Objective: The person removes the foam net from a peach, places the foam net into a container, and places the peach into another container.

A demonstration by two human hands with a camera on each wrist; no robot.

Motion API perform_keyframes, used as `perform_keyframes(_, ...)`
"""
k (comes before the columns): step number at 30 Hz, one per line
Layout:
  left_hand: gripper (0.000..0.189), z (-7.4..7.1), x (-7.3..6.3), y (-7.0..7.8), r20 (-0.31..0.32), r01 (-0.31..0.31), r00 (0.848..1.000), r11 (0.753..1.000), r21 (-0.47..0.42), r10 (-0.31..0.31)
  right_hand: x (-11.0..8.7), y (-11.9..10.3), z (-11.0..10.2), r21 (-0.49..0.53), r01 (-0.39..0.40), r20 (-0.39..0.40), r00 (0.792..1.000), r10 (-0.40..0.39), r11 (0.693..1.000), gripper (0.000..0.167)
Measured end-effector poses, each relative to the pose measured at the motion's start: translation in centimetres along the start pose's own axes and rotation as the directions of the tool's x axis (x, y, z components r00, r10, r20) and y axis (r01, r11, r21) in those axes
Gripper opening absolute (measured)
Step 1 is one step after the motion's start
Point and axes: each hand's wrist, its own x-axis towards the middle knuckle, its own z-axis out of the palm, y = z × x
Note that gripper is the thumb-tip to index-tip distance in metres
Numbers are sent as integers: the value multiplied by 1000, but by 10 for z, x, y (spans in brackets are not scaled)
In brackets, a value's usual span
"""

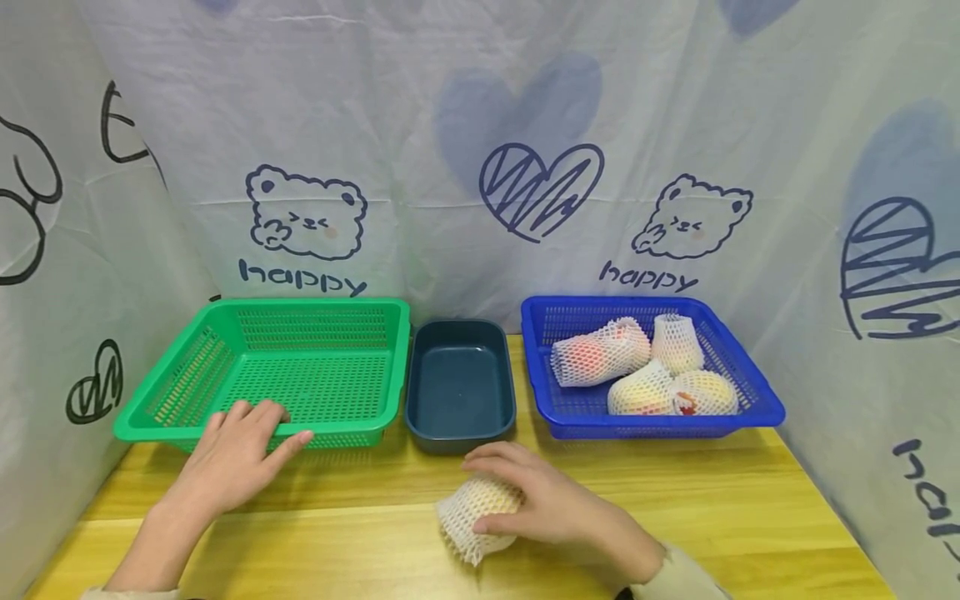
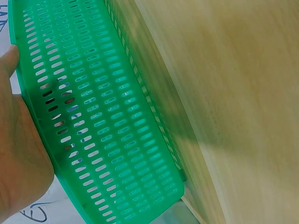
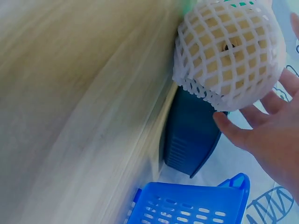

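In the head view, a pale yellow fruit in a white foam net (image 1: 480, 510) is low over the front middle of the table. My right hand (image 1: 547, 500) holds it from the right, thumb on the near side and fingers over the far side. A dark spot marks the netted fruit (image 3: 229, 49) in the right wrist view. My left hand (image 1: 236, 454) rests on the front rim of a green plastic basket (image 1: 318, 383), fingertips over the edge and thumb along the rim. The slotted wall of this basket fills much of the left wrist view.
A dark blue-grey tub (image 1: 460, 387) stands between the green basket and a blue basket (image 1: 637, 427). Several netted fruits (image 1: 678, 343) lie in the blue basket, some with red showing. Behind all three containers hangs a printed curtain (image 1: 420, 167). The wooden table (image 1: 337, 533) runs beneath them.
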Motion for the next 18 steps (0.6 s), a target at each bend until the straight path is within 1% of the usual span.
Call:
perform_keyframes(3,52,0,0,0,1,2,1000,1000,0,-2,-2,1,-2,16,44,-86,995,-42,999,56)
perform_keyframes(5,51,0,0,0,1,3,1000,1000,0,-3,-4,2,-5,16,88,-168,982,-84,996,51)
perform_keyframes(6,51,1,0,0,1,4,1000,1000,0,-4,-5,3,-6,14,117,-215,970,-112,993,48)
perform_keyframes(9,51,1,-1,0,-1,5,1000,1000,1,-5,-6,7,-12,-4,195,-347,919,-184,981,43)
perform_keyframes(11,50,1,-1,0,-3,4,1000,1000,3,-4,-7,11,-17,-18,235,-423,879,-221,972,42)
perform_keyframes(13,49,1,-1,0,-5,3,1000,1000,4,-3,-9,15,-23,-46,256,-484,840,-246,966,41)
perform_keyframes(16,49,2,-1,0,-6,1,1000,1000,4,-1,-15,22,-35,-91,240,-554,794,-249,967,36)
perform_keyframes(18,50,1,-1,0,-7,1,1000,1000,3,-1,-20,28,-43,-124,188,-589,776,-225,974,32)
